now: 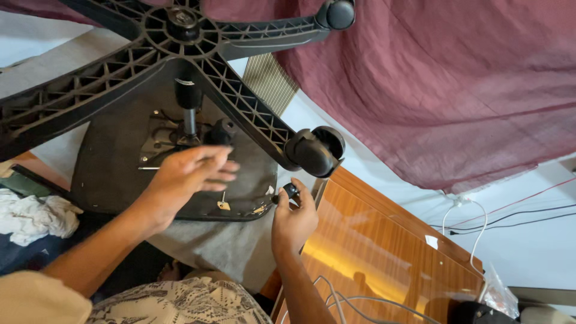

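An office chair lies upturned with its black star base (108,84) and gas cylinder (188,105) facing me. My left hand (189,174) reaches over the dark underside of the seat (114,162), fingers spread near the metal mechanism plate (161,139), holding nothing. My right hand (294,219) grips a small black knob (290,191) at the seat's right edge, just below a black caster wheel (315,151). Another caster (336,13) sits at the top.
A glossy wooden cabinet (372,252) stands under my right hand, with grey cables (360,300) across it. A maroon curtain (450,84) hangs at the upper right. White cloth (36,217) lies at left. Wires (510,219) run along the white wall.
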Available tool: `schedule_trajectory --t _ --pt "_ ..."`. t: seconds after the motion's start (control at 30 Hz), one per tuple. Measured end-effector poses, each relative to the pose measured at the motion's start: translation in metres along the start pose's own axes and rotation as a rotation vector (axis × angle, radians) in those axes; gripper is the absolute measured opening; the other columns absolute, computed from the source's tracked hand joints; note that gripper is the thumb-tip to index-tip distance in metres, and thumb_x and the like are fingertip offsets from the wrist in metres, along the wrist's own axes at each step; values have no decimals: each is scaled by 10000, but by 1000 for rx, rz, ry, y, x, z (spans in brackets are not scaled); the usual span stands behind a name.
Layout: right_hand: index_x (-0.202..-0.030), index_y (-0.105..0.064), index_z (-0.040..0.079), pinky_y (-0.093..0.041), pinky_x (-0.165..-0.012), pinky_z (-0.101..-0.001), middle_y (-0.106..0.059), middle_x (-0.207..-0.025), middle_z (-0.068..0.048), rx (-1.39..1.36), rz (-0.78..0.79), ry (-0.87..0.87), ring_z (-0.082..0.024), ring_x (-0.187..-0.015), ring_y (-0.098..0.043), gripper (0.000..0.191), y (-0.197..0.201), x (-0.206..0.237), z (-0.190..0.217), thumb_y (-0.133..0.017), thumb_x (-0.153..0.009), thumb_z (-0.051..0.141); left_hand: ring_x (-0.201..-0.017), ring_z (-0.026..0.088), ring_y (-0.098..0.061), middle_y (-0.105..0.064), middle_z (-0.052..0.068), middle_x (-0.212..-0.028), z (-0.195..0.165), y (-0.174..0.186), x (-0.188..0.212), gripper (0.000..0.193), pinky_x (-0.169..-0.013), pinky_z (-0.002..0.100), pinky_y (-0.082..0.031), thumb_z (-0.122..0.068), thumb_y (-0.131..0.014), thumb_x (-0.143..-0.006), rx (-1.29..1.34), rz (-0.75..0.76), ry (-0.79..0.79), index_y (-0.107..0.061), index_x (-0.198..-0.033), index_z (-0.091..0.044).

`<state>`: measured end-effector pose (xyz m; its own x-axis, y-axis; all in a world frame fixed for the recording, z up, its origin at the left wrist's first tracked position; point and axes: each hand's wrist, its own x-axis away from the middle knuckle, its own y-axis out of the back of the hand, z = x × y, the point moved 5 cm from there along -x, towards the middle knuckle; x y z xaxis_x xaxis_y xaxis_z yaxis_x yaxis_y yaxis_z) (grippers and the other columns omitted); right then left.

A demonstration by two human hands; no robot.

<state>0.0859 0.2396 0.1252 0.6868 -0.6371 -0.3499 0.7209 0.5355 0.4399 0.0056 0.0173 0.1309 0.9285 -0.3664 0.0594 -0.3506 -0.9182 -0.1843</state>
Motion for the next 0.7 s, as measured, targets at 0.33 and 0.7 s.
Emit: schedule_trajectory --t 0.33,0.7 --pt "-1200 -716 59 -587 -761 -303 -773 -948 -115 -116 46 -14 -172 -824 -735 348 3 -2 -17 -751 -855 34 -969 205 -761 -791 107 -1033 -55 -45 -44 668 -818 325 -590 -648 -578 -872 91 17 47 -736 -1017 -15" --pt "-1158 -706 22 -612 -886 -323 -757 -1085 -131 -146 176 109 -197 -981 -761 298 -3 -12 -16 -730 -862 -10 -990 188 -741 -781 107 -1071 -49 -47 -67 620 -839 335 -577 -597 -618 -877 -49 -86 51 -714 -1075 -19"
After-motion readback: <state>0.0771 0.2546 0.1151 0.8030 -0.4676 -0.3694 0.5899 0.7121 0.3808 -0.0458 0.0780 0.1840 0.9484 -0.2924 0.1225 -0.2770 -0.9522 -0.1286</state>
